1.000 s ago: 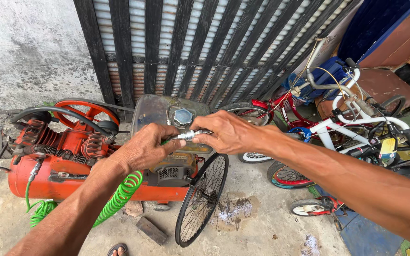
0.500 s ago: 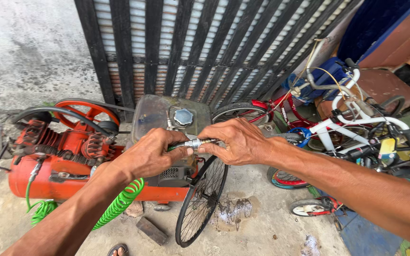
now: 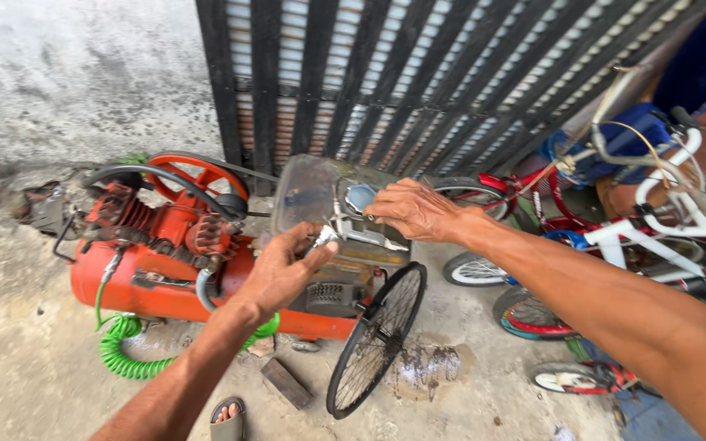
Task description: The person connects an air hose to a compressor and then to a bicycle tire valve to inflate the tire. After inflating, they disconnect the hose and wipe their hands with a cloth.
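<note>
My left hand [image 3: 281,273] is shut on one end of a small silvery metal part [image 3: 345,233], held up over the orange air compressor [image 3: 165,282]. My right hand [image 3: 414,211] grips the other end of the same part from the right. The part looks like a bent metal bracket or fork piece; its exact kind is unclear. Below the hands a black spoked bicycle wheel [image 3: 377,339] leans against the compressor. A green coiled air hose [image 3: 124,351] hangs from the compressor's left side.
A black barred gate [image 3: 418,90] stands behind. Small red and white bicycles [image 3: 614,237] crowd the right side. A wooden block [image 3: 286,382] and my sandalled foot [image 3: 226,420] are on the concrete floor. A stained wall [image 3: 75,82] rises at the left.
Both hands have lifted and moved apart a little, with the metal part now stretched between them. The camera has moved closer to the compressor.
</note>
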The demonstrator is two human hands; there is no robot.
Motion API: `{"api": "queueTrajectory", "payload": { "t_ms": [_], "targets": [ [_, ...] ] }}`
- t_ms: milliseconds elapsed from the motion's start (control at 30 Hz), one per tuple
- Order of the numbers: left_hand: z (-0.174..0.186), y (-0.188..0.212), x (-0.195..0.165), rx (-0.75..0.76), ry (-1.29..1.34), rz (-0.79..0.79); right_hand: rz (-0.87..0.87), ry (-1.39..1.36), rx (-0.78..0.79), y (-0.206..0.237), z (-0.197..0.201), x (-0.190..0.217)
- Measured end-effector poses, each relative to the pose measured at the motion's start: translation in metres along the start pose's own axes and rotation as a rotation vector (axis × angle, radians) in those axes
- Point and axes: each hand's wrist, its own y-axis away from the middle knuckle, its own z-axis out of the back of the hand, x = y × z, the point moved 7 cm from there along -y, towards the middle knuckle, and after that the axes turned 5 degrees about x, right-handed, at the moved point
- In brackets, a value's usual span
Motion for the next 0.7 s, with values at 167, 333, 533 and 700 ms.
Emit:
{"api": "queueTrajectory", "payload": {
  "t_ms": [167,333,533,700],
  "targets": [
    [0.003,0.004,0.007,-0.068,0.029,0.096,0.031,0.02,-0.056,-0.037,-0.012,-0.014],
    [0.014,0.006,-0.003,-0.074,-0.052,0.115,0.096,0.003,-0.024,-0.078,-0.031,-0.003],
    [0.027,0.009,-0.008,-0.075,-0.015,0.132,0.084,-0.022,0.051,-0.11,-0.054,0.011],
    [0.034,0.008,-0.012,-0.102,-0.024,0.096,0.017,-0.087,0.05,-0.106,-0.06,0.013]
  ]
}}
